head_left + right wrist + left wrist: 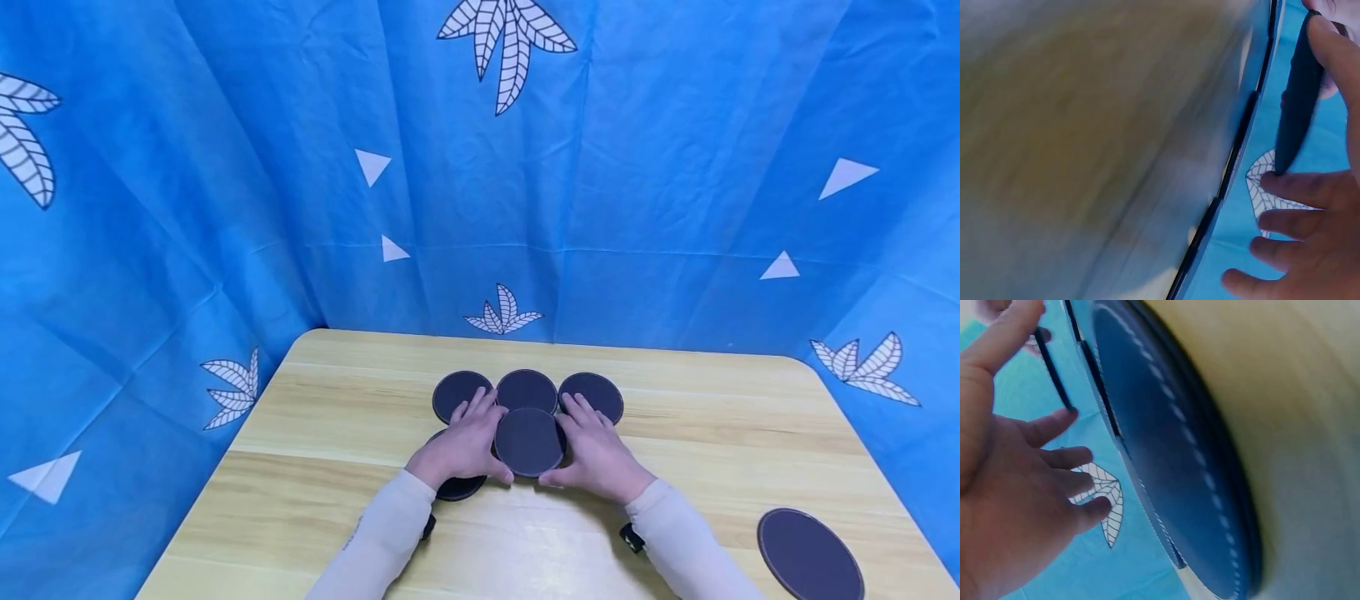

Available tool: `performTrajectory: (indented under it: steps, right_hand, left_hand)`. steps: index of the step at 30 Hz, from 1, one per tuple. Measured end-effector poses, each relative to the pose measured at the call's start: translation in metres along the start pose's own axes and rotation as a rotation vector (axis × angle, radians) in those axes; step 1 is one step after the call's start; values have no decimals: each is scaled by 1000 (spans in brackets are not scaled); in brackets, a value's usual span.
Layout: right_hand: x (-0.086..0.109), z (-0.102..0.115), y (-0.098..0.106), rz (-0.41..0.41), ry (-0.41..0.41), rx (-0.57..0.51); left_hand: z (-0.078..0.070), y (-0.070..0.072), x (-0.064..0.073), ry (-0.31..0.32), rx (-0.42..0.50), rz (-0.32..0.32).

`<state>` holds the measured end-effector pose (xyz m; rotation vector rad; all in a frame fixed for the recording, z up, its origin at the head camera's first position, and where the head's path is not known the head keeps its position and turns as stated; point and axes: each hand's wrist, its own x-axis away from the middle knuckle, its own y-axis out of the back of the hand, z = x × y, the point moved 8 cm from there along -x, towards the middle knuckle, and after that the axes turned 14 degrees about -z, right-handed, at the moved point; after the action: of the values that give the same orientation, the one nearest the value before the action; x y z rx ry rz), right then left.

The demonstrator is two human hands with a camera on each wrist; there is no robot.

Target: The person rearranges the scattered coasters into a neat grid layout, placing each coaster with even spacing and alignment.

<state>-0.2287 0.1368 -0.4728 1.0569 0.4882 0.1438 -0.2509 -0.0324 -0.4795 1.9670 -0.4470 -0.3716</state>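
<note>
Both hands hold one round dark coaster [529, 443] by its opposite edges, off the table. My left hand [465, 448] pinches its left side, and my right hand [598, 457] its right side. Seen nearly edge-on in the right wrist view, that coaster [1300, 100] lies between thumb and forefinger. Behind the hands three more coasters lie side by side: a left one [457, 392], a middle one [527, 388] and a right one [597, 393]. Beneath the left wrist, a partly hidden coaster [459, 488] shows pale edge stitching and looks doubled in the left wrist view.
Apart from the others, a further dark coaster [812, 554] lies near the table's right front. The table [360, 400] has a light wood grain. A blue curtain [637, 167] with white leaf prints hangs behind it and at both sides.
</note>
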Motion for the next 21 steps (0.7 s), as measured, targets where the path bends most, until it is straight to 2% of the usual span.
performTrajectory:
  steps: [7, 21]
  right_hand:
    - [3, 3, -10, 70, -18, 47]
    - [6, 15, -12, 80, -18, 89]
  left_hand:
    - [0, -8, 3, 16, -68, 60]
    - [-5, -6, 10, 55, -113, 94]
